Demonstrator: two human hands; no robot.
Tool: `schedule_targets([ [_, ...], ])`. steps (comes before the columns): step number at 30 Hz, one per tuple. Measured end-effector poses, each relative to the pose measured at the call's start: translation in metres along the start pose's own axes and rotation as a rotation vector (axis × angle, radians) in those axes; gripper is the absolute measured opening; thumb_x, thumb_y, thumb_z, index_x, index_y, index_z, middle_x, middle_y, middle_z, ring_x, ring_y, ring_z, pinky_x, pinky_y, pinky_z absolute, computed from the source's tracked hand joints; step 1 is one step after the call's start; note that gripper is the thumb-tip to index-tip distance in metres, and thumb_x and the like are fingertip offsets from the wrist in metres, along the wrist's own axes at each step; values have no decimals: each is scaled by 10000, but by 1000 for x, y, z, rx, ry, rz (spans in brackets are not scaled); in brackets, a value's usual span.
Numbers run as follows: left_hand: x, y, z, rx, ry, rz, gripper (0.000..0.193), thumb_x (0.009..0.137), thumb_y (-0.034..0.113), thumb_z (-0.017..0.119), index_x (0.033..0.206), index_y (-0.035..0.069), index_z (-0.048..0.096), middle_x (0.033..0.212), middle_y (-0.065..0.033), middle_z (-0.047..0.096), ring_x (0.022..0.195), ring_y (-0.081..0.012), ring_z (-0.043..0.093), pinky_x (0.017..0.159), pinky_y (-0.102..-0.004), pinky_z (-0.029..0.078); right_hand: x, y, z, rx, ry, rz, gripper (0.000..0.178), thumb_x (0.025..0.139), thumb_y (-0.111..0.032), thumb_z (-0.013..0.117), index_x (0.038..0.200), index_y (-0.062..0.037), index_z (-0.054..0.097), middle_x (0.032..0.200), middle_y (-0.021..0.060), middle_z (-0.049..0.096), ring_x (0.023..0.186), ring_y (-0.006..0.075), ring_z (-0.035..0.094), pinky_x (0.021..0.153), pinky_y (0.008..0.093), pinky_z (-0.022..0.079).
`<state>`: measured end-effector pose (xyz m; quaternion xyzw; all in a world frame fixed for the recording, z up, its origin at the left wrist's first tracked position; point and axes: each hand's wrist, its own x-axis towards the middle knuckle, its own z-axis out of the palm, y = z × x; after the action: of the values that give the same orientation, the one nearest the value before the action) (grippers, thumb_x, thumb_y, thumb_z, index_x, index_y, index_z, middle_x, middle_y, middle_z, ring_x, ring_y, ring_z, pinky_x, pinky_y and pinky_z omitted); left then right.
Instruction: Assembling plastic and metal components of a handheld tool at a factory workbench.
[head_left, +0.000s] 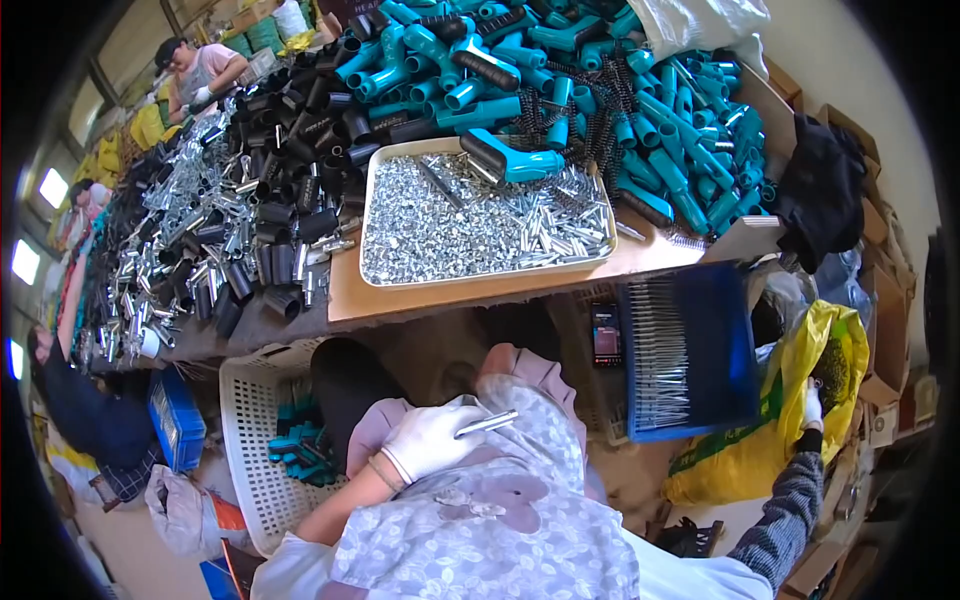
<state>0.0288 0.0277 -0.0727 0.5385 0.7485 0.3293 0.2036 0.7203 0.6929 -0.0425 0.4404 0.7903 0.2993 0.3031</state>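
My left hand (432, 440), in a white glove, rests over my lap on the patterned apron (470, 525). Its fingers are closed on a slim silver metal tube (488, 423), which points to the right. Far out to the right, my right hand (812, 404), also white-gloved, is at the mouth of a yellow woven sack (735, 455). Dark, coil-like small parts (838, 362) show inside the sack. The fingers of that hand are partly hidden by the sack, so their grip is unclear.
On the bench, a cream tray (372, 225) holds small metal parts and a teal handle (515, 158). Behind lie heaps of teal handles (690, 130) and black sleeves (285, 150). A blue crate (735, 345) holds metal rods; a white basket (245, 440) stands left. Another person (205, 75) works far left.
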Motion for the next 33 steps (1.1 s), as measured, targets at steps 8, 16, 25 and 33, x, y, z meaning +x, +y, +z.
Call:
schedule_targets([
  [8, 38, 49, 22, 230, -160, -37, 302, 881, 334, 687, 1106, 137, 733, 987, -116, 733, 860, -332, 710, 747, -434, 573, -21, -111, -9, 653, -439, 424, 929, 888, -230, 592, 1622, -401, 49, 1676, 253, 102, 1447, 540, 320, 1179, 591, 302],
  [16, 37, 28, 20, 150, -127, 14, 300, 859, 333, 697, 1088, 142, 732, 963, -113, 729, 868, -329, 706, 753, -435, 565, -27, -74, 51, 821, -202, -17, 589, 1042, -269, 429, 1582, -77, 293, 1492, 311, 461, 1403, 465, 423, 1176, 451, 361],
  [25, 54, 55, 45, 221, -70, 17, 253, 787, 206, 762, 1000, 73, 730, 904, -153, 723, 831, -361, 695, 742, -438, 558, -38, -199, -96, 810, -266, 318, 428, 1024, -342, 398, 1257, -41, 593, 1227, 291, 662, 1126, 456, 659, 919, 597, 520],
  [33, 55, 52, 44, 190, -73, -7, 273, 791, 167, 774, 1038, 59, 730, 955, -164, 730, 876, -365, 702, 782, -423, 561, -20, -176, -79, 1110, -576, 643, 575, 1026, -433, 391, 1472, -88, 504, 1443, 265, 540, 1313, 453, 541, 1072, 565, 434],
])
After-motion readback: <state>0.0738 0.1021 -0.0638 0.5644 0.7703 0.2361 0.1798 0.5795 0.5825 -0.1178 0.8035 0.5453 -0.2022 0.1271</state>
